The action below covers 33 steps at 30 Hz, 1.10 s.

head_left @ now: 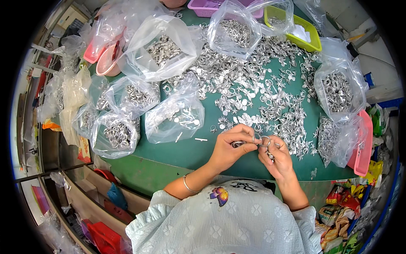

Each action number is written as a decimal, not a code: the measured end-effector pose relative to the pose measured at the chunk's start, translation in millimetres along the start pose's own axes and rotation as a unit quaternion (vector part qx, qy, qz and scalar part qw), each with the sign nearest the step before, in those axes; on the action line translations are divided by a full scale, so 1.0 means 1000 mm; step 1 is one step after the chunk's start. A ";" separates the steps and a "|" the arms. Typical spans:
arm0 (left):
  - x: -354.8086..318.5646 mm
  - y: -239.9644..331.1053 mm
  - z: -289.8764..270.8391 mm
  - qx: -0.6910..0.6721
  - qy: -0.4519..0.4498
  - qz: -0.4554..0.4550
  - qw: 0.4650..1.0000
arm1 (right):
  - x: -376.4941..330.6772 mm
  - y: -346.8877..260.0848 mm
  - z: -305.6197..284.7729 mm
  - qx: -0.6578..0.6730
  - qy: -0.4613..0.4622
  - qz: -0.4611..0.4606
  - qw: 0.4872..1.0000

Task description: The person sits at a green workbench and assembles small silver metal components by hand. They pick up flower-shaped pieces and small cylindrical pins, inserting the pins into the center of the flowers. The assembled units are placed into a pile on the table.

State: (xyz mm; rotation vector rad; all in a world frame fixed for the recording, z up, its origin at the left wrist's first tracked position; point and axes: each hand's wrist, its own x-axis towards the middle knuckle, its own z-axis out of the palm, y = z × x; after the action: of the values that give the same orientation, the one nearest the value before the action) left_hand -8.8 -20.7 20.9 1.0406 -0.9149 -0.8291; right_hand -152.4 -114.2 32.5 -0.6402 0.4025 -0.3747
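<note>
Upper-left bag: a wide-mouthed clear bag (188, 36) is filled with silvery metal pieces.
Top-middle bag: similar pieces are held in a clear bag (218, 44) beside the yellow-green basket (314, 45), in which metal pieces and white paper are contained.
Lower-left bag: rings are heaped in a clear bag (99, 146); pale flat pieces are enclosed in the flatter bag (154, 129) to its right.
Right side: metal pieces are packed in an open bag (358, 80); below it, a pink tray (364, 148) is partly covered by another filled bag (344, 150).
Left hand: thumb and forefinger of the left hand (232, 146) are pinched nearly together at a ring; more metal is tucked in the curled fingers.
Right hand: a ring is gripped between closed thumb and forefinger of the right hand (277, 158); further pieces are held lower.
Held rings: the silvery rings (261, 145) are placed between both hands' fingertips, above the green table (198, 154).
Hard to see: the exact ring contacts are hidden by fingers; the purple basket (198, 12) is cut off at the top.
</note>
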 end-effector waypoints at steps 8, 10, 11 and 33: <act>-0.007 0.018 0.008 0.265 0.008 0.072 0.961 | -0.002 -0.004 -0.001 -0.265 0.016 -0.075 0.961; -0.007 0.022 0.007 0.264 -0.012 0.060 0.962 | -0.004 -0.007 0.003 -0.333 0.023 -0.109 0.936; -0.006 0.022 0.004 0.246 -0.026 0.057 0.967 | -0.005 -0.007 0.005 -0.336 0.027 -0.122 0.933; -0.012 0.032 0.004 0.354 -0.069 0.094 0.928 | -0.006 -0.037 0.028 -0.497 -0.007 -0.071 0.865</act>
State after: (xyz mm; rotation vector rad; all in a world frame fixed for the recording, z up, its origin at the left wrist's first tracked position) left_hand -12.8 -1.6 49.0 1.4928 -1.4672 -0.4063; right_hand -152.1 -125.4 78.4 -1.6935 0.5293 -0.2824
